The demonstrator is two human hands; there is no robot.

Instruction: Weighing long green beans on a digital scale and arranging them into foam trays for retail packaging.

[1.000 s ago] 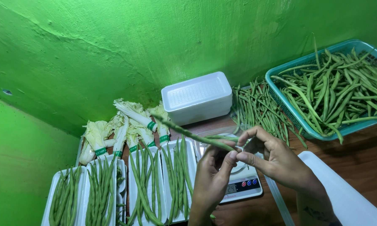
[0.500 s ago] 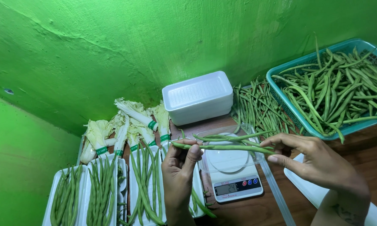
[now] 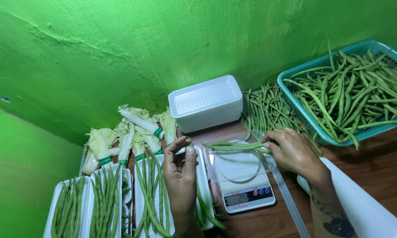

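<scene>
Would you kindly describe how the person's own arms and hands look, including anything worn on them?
Both hands are bare, with no gloves, rings or watch visible. The left hand and its forearm show no sleeve. The right hand is also uncovered, and the right forearm carries a dark tattoo with fine lines above a solid shape. The fingers have short nails.

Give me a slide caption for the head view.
Right hand lays long green beans on a clear tray atop a white digital scale.
</scene>
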